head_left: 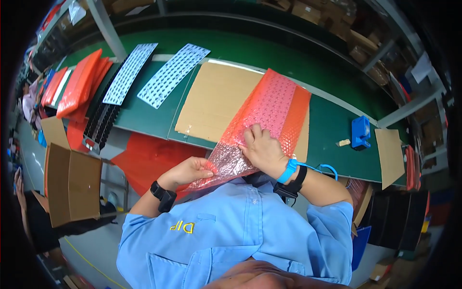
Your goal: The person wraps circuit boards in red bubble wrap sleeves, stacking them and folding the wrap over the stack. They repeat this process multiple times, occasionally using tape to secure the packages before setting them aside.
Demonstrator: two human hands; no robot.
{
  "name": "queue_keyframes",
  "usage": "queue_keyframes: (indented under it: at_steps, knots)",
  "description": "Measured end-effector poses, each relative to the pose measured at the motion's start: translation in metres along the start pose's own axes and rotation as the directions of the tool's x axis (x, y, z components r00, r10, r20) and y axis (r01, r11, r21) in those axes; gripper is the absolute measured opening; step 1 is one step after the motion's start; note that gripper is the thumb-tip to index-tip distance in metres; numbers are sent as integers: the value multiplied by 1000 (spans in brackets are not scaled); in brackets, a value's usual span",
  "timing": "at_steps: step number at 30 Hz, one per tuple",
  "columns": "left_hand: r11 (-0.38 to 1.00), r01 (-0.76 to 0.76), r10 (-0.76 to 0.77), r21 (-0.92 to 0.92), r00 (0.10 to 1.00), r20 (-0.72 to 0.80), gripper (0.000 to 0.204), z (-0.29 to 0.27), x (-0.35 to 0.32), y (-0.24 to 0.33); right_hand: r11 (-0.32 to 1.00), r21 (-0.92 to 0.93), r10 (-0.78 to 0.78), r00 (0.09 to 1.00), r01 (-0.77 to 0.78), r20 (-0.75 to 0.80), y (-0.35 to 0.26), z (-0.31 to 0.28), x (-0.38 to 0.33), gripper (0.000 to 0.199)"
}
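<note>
A red bubble-wrap bag [284,108] lies slanted over a flat cardboard sheet [211,96] on the green table. A pale panel with rows of small dark marks shows through its film. The bag's near end is clearer, crumpled plastic and hangs over the table edge against my blue shirt. My left hand [187,171] pinches that near end at its left corner between thumb and fingers. Farther up, my right hand [262,149] rests on the bag with curled fingers, gripping the film. A blue band with a cord circles my right wrist.
Two pale patterned panels [173,74] [130,74] lie to the left, one over a black slotted rack [98,120]. Beyond are filled red bubble bags [82,84]. A blue tape dispenser [360,132] stands right. An open cardboard box [74,185] sits lower left; other people are at far left.
</note>
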State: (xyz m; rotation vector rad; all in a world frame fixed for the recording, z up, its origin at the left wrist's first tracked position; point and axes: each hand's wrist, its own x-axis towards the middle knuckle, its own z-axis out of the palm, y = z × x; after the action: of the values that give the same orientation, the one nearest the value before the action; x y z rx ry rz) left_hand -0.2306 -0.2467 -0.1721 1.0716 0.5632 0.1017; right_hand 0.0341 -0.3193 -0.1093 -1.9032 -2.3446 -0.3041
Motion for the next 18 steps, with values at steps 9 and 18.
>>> queue_keyframes:
  at_steps: [9,18]
  knots:
    - [998,-16,15,68,1000,18,18,-2,0,3,984,166,63,998,-64,13,0,-1,19,37]
    - [905,-22,24,424,1000,1,14,-2,-11,41,986,163,19,999,-13,-31,2,11,9,52]
